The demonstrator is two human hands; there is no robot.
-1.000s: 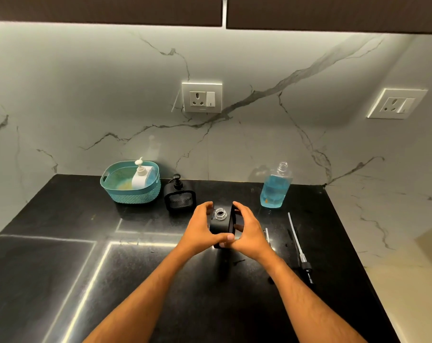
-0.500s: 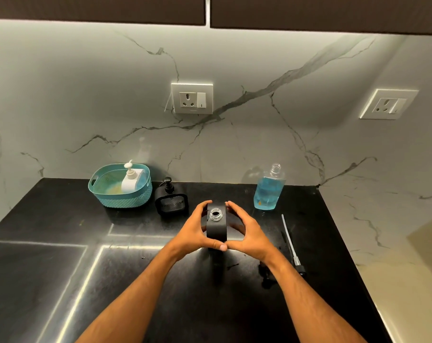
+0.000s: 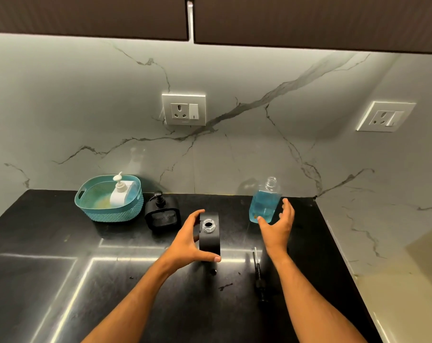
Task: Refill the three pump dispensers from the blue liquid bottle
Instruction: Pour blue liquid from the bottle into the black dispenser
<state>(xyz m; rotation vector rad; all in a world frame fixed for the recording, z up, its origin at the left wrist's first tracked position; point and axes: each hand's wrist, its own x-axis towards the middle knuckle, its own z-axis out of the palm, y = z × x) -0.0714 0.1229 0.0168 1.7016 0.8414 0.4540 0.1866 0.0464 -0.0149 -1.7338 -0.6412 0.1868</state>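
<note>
Clear uncapped bottle of blue liquid [image 3: 264, 206] stands far right on the black table [image 3: 61, 280]. Your right hand [image 3: 276, 225] is spread beside it, holding nothing. Your left hand [image 3: 186, 240] grips the open black dispenser [image 3: 210, 240], centre. Loose pump [image 3: 258, 273] lies near right.

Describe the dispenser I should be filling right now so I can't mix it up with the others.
On the black counter, look right of the teal basket and past the black pump dispenser beside it. The left hand grips a black dispenser there. Unlike the others, its pump is off and its neck is open.
</note>
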